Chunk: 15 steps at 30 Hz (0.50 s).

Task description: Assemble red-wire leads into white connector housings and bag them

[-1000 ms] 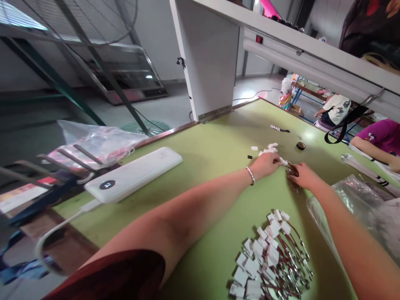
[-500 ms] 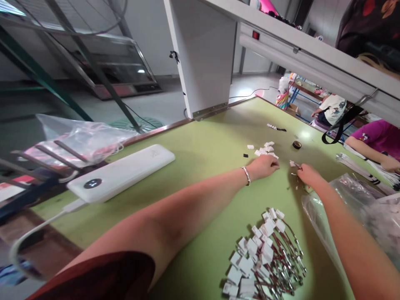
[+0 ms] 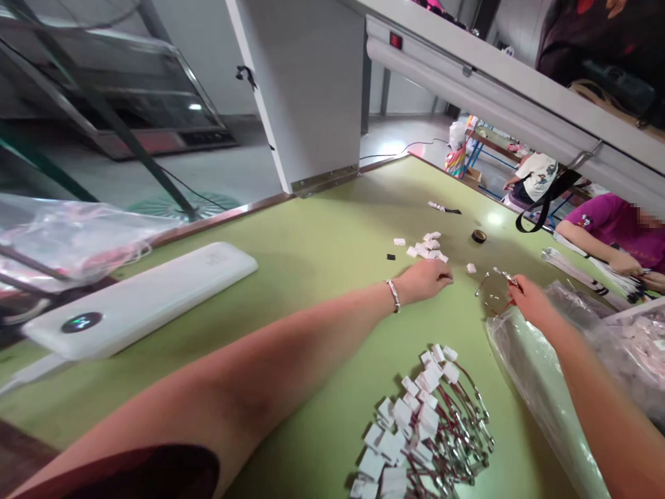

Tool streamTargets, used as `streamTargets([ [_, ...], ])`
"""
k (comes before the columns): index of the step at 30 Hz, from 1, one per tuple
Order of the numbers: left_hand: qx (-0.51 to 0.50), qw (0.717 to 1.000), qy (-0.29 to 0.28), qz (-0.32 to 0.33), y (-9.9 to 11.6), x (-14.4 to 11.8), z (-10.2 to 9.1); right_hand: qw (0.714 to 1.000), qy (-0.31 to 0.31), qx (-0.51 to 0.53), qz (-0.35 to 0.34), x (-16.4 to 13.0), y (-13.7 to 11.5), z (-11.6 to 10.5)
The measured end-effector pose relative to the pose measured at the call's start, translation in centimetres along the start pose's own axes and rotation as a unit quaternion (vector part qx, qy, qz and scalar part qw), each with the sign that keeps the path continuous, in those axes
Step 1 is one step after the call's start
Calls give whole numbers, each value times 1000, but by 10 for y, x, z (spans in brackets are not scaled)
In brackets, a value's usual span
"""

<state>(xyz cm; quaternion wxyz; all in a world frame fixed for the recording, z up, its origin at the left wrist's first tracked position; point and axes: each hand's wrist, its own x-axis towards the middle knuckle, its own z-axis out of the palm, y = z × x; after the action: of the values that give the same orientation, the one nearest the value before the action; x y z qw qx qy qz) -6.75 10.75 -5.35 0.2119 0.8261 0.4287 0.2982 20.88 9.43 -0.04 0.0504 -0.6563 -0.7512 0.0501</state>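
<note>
since a second ago the hands have drawn apart. the right hand (image 3: 527,299) pinches what looks like a thin red wire lead with metal ends (image 3: 499,285); the left hand (image 3: 424,278) rests curled, seemingly empty, by loose small white plastic connectors (image 3: 429,247). a heap of finished connector leads (image 3: 431,426) lies nearer on the green counter (image 3: 322,256); few loose connectors remain.

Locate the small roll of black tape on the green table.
In the head view, the roll of black tape lies far right on the green table, beyond the right hand and right of the loose white connectors.
</note>
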Motion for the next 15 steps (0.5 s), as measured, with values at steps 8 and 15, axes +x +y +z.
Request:
streamTargets([
  [8, 11, 1000, -12, 12, 2, -1, -1, 991, -12, -44, -122, -51, 4, 11],
  [15, 33, 999, -20, 31, 0, -1, -1, 955, 62, -117, -265, -58, 16, 25],
])
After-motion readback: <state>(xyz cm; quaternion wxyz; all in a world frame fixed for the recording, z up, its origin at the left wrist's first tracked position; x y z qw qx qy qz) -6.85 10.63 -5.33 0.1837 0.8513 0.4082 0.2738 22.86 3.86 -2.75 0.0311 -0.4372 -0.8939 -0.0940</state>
